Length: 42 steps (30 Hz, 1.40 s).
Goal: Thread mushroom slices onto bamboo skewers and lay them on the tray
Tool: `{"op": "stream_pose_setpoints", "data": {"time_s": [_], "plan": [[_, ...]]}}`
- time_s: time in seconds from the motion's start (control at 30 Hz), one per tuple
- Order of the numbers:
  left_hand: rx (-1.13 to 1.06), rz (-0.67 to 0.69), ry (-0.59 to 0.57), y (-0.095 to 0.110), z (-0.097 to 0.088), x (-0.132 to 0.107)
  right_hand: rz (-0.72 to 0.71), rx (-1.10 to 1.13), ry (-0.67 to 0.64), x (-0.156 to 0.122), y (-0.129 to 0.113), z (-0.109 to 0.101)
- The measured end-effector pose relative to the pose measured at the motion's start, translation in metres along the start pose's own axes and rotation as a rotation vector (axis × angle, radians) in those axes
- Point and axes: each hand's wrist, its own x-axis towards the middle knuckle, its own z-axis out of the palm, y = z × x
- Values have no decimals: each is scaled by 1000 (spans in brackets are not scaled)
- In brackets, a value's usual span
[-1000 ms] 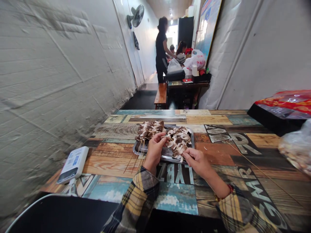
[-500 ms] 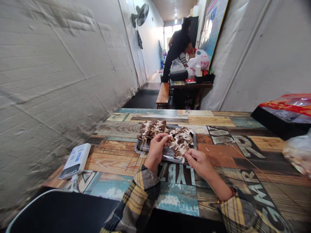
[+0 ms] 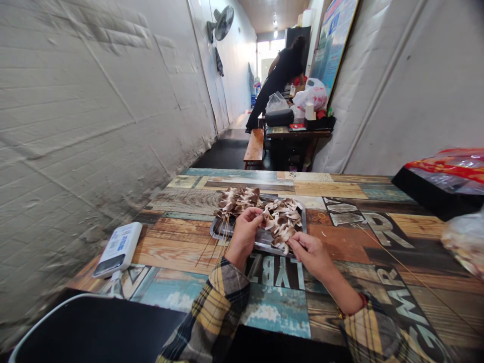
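Note:
A metal tray (image 3: 217, 230) on the patterned wooden table (image 3: 340, 242) holds a pile of skewered mushrooms (image 3: 237, 199) at the left and loose mushroom pieces (image 3: 283, 222) at the right. My left hand (image 3: 244, 237) is closed, pinching a mushroom piece at the tray's middle. My right hand (image 3: 312, 254) is closed too, its fingertips on the end of a thin skewer beside the loose pieces. Bamboo skewer ends (image 3: 215, 242) stick out over the tray's near left edge.
A white device (image 3: 117, 249) lies at the table's left. A loose skewer (image 3: 401, 262) lies to the right, near plastic bags (image 3: 465, 239) and a black tray (image 3: 434, 189). Behind stand a bench (image 3: 255, 146), another table (image 3: 295, 133) and a person (image 3: 278, 80).
My hands stay at the tray with only small shifts. The person at the far table has bent forward over it. The view has moved slightly left.

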Motion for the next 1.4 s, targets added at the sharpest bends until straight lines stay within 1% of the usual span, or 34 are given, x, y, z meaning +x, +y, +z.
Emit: {"op": "stream_pose_setpoints", "data": {"time_s": [0.17,0.37,0.43,0.5,0.7,0.8,0.97,1.1,1.2,1.4], "plan": [[100,45,-50,-2,3,0,-8,1,-3,1,1,0],[107,-31,-95,0,5,-3,-10,8,-1,1,1,0],[110,-37,-91,1,4,-3,-19,2,5,1,1,0],[149,-14,-82,1,2,-3,-32,-12,9,1,1,0],[280,95,35,-2,-1,0,-41,-44,20,1,1,-1],[305,132,48,-3,-1,1,-29,-58,26,1,0,-2],[241,120,46,-3,0,1,0,2,56,0,-2,-5],[87,101,68,-1,1,1,-11,10,21,-1,-3,-5],[15,80,74,0,3,0,-26,-17,0,-1,-3,-3],[7,71,75,3,4,-2,-12,-19,0,0,-1,1]]}}
